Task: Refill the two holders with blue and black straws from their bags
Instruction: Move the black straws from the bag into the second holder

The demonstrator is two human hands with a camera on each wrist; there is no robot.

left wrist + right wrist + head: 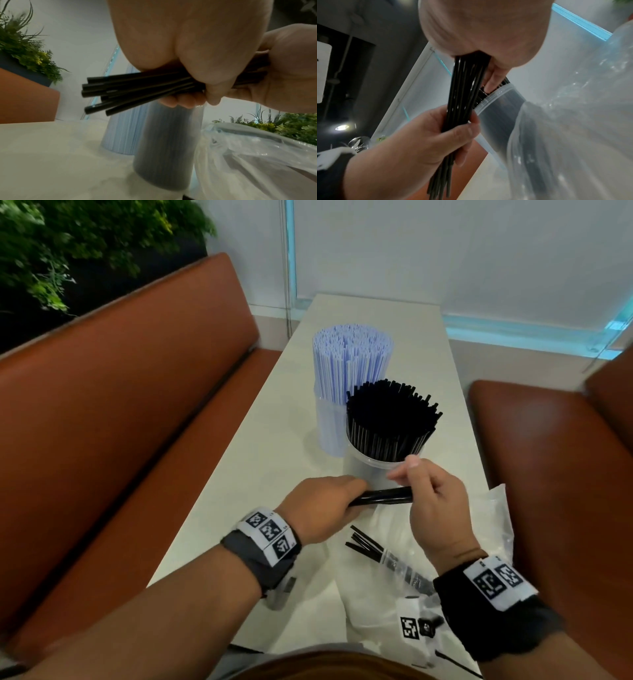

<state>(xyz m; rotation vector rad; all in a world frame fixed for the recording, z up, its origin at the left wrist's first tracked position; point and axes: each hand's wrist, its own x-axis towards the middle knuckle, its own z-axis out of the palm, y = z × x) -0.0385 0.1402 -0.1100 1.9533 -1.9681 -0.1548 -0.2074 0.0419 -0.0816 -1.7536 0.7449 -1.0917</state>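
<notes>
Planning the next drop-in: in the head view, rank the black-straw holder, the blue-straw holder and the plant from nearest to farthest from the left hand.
From the left hand, which holds a bundle of black straws:
1. Black-straw holder, just ahead and slightly right of the hand.
2. Blue-straw holder, farther back on the table, behind the black one.
3. Plant, far left, behind the bench.
</notes>
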